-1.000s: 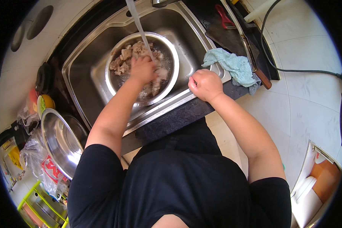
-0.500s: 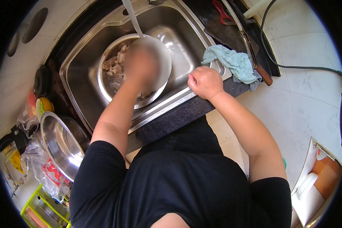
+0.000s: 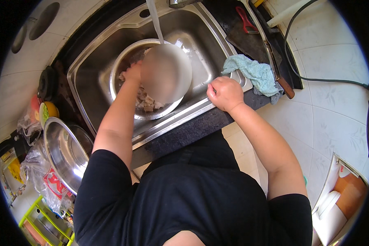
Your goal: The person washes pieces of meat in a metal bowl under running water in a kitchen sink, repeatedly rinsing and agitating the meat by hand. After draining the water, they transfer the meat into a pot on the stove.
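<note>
The left hand (image 3: pixel 132 73) dips among meat chunks (image 3: pixel 148 104) in the steel bowl (image 3: pixel 117 66), upper centre; a blurred patch hides whether its fingers spread or pinch. The bowl sits inside the sink (image 3: pixel 98 78), probably so overflow from the water stream (image 3: pixel 153 16) drains. Right of centre, the right hand (image 3: pixel 225 93), loosely fisted, rests on the sink's rim, apparently for support, near a pale-blue cloth (image 3: pixel 254 74).

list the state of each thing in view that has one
Tap water: running
Meat bowl: upright, in the sink
Meat pieces: cut up, partly hidden by blur
Left grip: in the meat bowl, closure unclear
Right grip: curled shut
Blue cloth: bunched up
Second bowl: tilted
Plastic bag: crumpled
</note>
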The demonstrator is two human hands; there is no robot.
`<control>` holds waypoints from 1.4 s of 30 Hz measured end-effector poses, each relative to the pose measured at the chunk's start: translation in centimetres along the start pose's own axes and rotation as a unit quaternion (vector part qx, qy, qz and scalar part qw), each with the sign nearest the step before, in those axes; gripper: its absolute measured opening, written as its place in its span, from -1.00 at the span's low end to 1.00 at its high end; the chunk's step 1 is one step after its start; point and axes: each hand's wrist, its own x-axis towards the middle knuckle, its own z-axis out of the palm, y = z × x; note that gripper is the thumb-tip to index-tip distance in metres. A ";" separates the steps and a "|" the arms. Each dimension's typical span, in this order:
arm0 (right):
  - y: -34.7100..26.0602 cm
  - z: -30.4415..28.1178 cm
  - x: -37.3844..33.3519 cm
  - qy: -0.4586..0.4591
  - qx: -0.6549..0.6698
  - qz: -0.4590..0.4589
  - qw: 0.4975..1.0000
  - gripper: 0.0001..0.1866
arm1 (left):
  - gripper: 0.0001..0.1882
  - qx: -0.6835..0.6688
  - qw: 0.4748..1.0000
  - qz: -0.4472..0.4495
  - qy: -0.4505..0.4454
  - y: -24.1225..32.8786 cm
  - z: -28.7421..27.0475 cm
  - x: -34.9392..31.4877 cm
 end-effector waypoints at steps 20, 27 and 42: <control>0.1 0.1 0.1 -0.021 -0.011 0.000 1.000 -0.79 | -0.19 -0.730 0.623 -0.187 -0.211 -3.1 4.4 -1.6; -0.1 -0.1 0.2 -0.031 -0.012 0.001 0.999 -0.80 | -0.32 -0.857 0.462 -0.039 -0.227 -2.6 1.8 -2.0; -0.2 0.1 0.2 -0.013 -0.011 -0.008 1.000 -0.81 | -0.33 -0.820 0.419 -0.185 -0.343 -0.7 4.8 -3.6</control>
